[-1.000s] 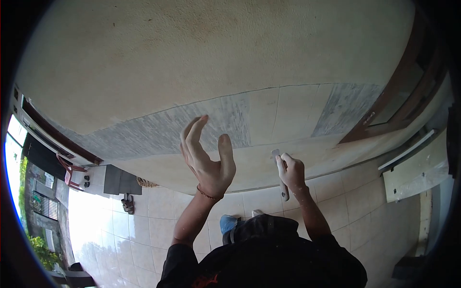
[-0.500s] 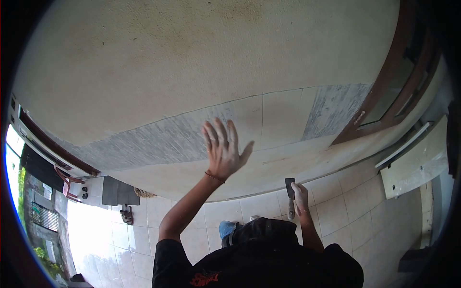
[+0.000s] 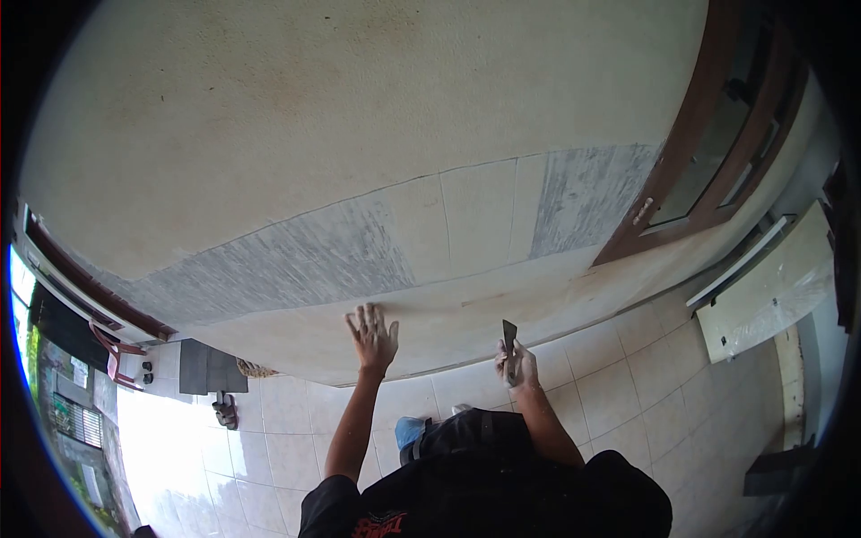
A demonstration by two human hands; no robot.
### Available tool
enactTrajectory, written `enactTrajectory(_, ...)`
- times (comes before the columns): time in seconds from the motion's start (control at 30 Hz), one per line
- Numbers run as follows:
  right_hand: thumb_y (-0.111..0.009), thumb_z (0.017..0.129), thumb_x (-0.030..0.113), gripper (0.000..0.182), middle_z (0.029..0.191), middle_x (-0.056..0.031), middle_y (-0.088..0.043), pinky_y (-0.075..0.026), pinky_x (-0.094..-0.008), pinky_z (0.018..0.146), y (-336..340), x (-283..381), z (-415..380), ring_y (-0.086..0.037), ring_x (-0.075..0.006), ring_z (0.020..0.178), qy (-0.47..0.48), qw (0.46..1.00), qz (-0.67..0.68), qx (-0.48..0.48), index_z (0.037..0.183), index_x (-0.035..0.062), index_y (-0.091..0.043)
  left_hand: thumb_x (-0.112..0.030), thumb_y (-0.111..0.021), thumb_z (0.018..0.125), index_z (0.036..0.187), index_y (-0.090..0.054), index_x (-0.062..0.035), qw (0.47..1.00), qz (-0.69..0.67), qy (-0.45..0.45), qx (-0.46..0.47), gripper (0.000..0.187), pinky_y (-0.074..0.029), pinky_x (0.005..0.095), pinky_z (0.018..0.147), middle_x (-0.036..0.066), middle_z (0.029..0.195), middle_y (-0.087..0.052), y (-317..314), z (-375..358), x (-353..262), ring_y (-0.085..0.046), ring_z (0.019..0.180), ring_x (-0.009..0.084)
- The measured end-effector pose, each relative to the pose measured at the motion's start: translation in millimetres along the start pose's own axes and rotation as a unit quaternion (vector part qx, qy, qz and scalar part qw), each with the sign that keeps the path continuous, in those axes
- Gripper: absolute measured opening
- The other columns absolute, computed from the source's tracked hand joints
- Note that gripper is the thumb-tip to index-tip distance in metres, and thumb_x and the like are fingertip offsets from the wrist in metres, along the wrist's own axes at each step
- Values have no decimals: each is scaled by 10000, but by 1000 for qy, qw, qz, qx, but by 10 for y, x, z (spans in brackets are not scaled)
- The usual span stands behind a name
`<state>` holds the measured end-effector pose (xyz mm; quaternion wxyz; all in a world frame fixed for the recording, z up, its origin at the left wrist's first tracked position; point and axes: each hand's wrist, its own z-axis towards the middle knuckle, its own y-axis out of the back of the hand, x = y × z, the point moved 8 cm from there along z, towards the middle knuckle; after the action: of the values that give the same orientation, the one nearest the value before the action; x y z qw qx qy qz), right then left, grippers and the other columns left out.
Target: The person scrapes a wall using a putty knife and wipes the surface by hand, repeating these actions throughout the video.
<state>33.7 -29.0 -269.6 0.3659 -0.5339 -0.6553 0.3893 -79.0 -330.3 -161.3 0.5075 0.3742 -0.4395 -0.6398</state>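
My left hand, dusted pale, is spread open with its fingertips right at the lower wall, just under the grey streaked band. In my right hand is a putty knife, gripped by its handle with the dark blade pointing up. That hand is in front of the foot of the wall. Between the two grey streaked stretches lies a plain beige panel section with thin vertical lines.
A brown-framed door stands at the right, with a plastic-wrapped board leaning beyond it. On the tiled floor to the left are a grey mat, sandals and a red chair.
My left hand has come down from the grey band to the lower wall. My right hand has moved left and turned the putty knife more edge-on. The view has shifted slightly.
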Motion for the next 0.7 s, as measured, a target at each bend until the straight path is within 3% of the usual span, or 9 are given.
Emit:
enactTrajectory(0.07,-474,1007,313,336,1010,-141,-634,-503,-341,676,-69,101,-156,-589,-212,712,57,997,-31,-30,1092,-3,-549,-410,-519,945,1474,-328,0,991,65,111,-19,696,-88,604,1157,228,1570,-196,30,-515,231,-132,1469,380)
enactTrajectory(0.13,-458,1015,356,372,1055,-131,-607,-492,-363,731,42,182,-185,-577,-206,765,9,1000,0,6,1152,14,-513,-458,-424,989,1519,-198,-6,889,-228,395,48,732,-72,601,1161,227,1590,-120,-747,-1469,908,-56,1483,370)
enactTrajectory(0.2,-457,1017,362,370,1022,-107,-607,-484,-369,750,59,222,-292,-567,-201,765,-9,1000,4,4,1143,21,-523,-741,-318,903,1560,-56,-178,536,-549,613,189,905,-80,745,1066,105,1626,-28,-2366,-3243,1584,-54,1462,443)
enactTrajectory(0.23,-489,1011,319,321,965,-62,-595,-478,-376,759,-47,239,-408,-565,-192,772,-4,1000,-12,-19,1167,40,-526,-761,-353,877,1556,-130,-192,381,-534,733,180,913,-172,730,1052,124,1623,-58,-2171,-3887,1390,-157,1423,488)
enactTrajectory(0.27,-502,1007,305,307,951,-51,-592,-479,-378,759,-104,264,-477,-566,-187,780,16,998,-58,-6,1172,47,-528,-826,-348,821,1543,-194,-242,315,-502,792,145,942,-208,797,958,86,1624,-89,-2518,-4762,1556,-246,1336,589)
enactTrajectory(0.33,-530,997,277,284,922,-29,-585,-479,-382,759,-234,351,-584,-568,-177,795,65,986,-149,27,1183,62,-531,-756,-351,866,1495,-290,-200,444,-382,738,336,842,-313,697,964,97,1545,-273,-1920,-5469,1340,-360,1293,493)
enactTrajectory(0.4,-544,989,233,234,860,-13,-576,-486,-378,759,-322,381,-692,-576,-162,812,74,983,-165,21,1165,79,-556,-695,-367,888,1443,-346,-181,439,-310,756,373,756,-350,653,909,98,1464,-347,-1586,-5940,1147,-417,1220,447)
enactTrajectory(0.6,-570,971,194,194,832,-28,-591,-505,-320,548,-852,369,-1198,-590,-167,734,66,916,-396,4,1096,48,-597,-511,-413,953,1286,-514,-125,469,-307,741,368,520,-463,521,747,103,1223,-568,-1514,-6160,777,-585,1000,311)
enactTrajectory(0.7,-571,976,208,192,678,-10,-557,-404,-235,441,-1495,469,-1591,-528,-93,560,73,794,-599,70,901,34,-601,-445,-431,975,1237,-572,-97,553,-361,680,320,459,-501,463,693,111,1099,-654,-1540,-5818,618,-639,925,262)
